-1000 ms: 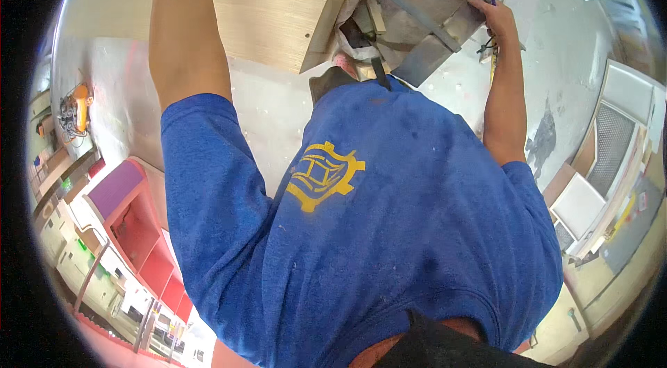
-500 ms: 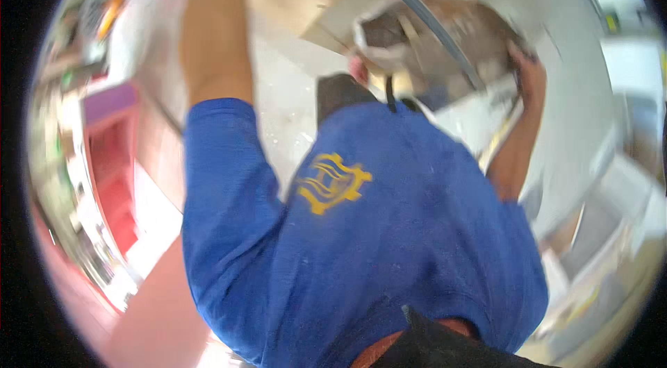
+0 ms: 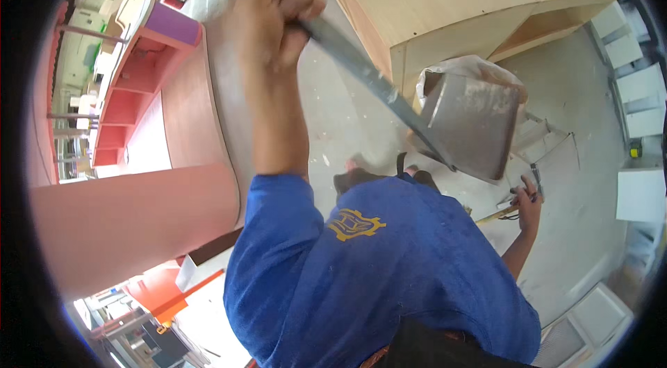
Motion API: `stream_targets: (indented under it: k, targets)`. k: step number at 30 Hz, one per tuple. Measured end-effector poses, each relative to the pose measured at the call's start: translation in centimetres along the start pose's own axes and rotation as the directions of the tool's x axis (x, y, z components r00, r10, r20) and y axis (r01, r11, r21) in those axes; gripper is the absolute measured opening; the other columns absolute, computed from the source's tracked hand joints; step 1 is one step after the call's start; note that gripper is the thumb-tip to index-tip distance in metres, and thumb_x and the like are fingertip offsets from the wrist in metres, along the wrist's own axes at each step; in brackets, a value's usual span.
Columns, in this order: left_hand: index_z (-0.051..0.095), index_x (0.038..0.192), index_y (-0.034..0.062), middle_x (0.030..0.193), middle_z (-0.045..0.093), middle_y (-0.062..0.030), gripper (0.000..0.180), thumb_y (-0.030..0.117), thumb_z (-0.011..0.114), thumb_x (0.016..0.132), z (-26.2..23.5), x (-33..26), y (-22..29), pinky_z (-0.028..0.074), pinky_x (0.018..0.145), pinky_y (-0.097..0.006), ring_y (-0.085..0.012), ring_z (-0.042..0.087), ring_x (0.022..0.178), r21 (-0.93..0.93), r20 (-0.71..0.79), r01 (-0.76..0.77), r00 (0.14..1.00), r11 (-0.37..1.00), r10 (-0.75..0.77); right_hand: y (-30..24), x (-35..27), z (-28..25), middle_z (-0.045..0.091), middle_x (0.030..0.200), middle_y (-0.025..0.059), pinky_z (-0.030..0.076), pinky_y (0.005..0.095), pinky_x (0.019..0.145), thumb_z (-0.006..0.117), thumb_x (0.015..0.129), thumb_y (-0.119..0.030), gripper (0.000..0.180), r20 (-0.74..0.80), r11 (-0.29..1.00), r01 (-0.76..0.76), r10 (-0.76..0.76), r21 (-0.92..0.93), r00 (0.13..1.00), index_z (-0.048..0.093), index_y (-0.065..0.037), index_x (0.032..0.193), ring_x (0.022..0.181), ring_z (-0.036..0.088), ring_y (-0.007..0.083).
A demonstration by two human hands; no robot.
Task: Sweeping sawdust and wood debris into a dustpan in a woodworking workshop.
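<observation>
My left hand [image 3: 274,3] is raised at the top of the view and closed around the long grey handle [image 3: 361,69] of a metal dustpan. The handle slants down to the right to the dusty grey scoop [image 3: 472,125]. The scoop hangs tilted over a white plastic bag [image 3: 462,66] that leans against a plywood cabinet. My right hand [image 3: 529,198] is low at the right, near the floor. Its fingers are curled on a pale wooden handle [image 3: 497,215] whose far end is hidden by my blue shirt.
A large plywood cabinet [image 3: 445,0] stands at the top. A curved pink counter [image 3: 139,215] with pink shelves [image 3: 125,90] fills the left. Flat white panels [image 3: 639,194] and sheets lie on the dusty concrete floor [image 3: 590,125] at the right. My shoes [image 3: 354,177] show below the scoop.
The view has swung. My right hand has left the scoop and dropped toward the floor onto a wooden handle. My left hand still grips the long handle, now higher in the picture.
</observation>
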State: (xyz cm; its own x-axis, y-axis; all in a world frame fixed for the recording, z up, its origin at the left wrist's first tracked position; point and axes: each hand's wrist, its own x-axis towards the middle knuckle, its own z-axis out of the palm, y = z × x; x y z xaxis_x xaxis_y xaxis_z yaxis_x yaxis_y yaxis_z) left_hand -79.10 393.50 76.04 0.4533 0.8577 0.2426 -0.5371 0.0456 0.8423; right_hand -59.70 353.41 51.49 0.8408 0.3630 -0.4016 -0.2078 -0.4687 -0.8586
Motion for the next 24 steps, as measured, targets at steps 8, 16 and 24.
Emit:
stream_targets:
  k: [8,16,24]
  targets:
    - [0.035,0.101,0.0011,0.046,0.033,0.0014,0.035,0.009,0.052,0.073,-9.0,-9.4,3.4,0.023,0.032,-0.021,-0.0059,0.028,0.03,-0.156,0.334,0.028,0.942,0.987,0.026,-12.1,-8.8,13.3,0.049,0.062,0.0016,0.036,0.0197,0.048,0.051,0.072,-0.009,0.029,0.602,0.973,0.217,-0.22,0.079,0.767,0.05,-0.006,0.1,0.052,0.044,0.0061]
    - [0.02,0.117,-0.0035,0.094,0.045,-0.0247,0.06,0.006,0.053,0.068,-16.4,-12.2,4.7,0.029,0.031,-0.019,-0.0052,0.034,0.029,0.147,0.411,0.129,0.894,0.981,-0.18,-19.5,-16.1,29.3,0.045,0.052,0.0062,0.036,0.0281,0.045,0.054,0.072,-0.012,0.014,0.687,0.655,0.686,-0.657,0.315,0.312,0.048,-0.002,0.08,0.045,0.043,0.0169]
    - [0.031,0.11,-0.0002,0.091,0.045,-0.0088,0.06,0.011,0.063,0.061,-29.2,-18.3,-0.8,0.04,0.055,-0.024,-0.0167,0.047,0.076,0.534,0.212,0.47,0.731,0.703,-0.649,-22.7,-18.2,36.2,0.05,0.059,0.0069,0.037,0.0268,0.045,0.056,0.071,-0.011,0.012,0.364,0.515,0.546,-0.856,0.661,0.367,0.046,-0.004,0.072,0.048,0.047,0.0208]
